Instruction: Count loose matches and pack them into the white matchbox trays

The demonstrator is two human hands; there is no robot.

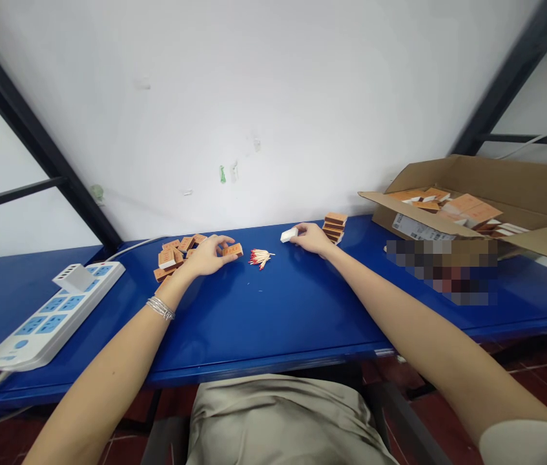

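My left hand [210,254] is closed on an orange matchbox sleeve [233,250], its thumb and fingers at the left end. In my right hand [310,237] the fingertips pinch a small white matchbox tray [288,234]; its inside cannot be made out. Between the two hands a little heap of red-tipped matches [260,258] lies on the blue table [254,316]. Just behind my right hand rises a stack of matchboxes [334,225]. Beside my left wrist sits a loose pile of matchboxes [169,257], partly hidden by the hand.
A white power strip [55,316] with a plug in it lies at the left, its cable running along the wall. An opened cardboard box [413,223] filled with matchboxes stands at the right, near a blurred-out patch. The white wall [273,116] closes off the back.
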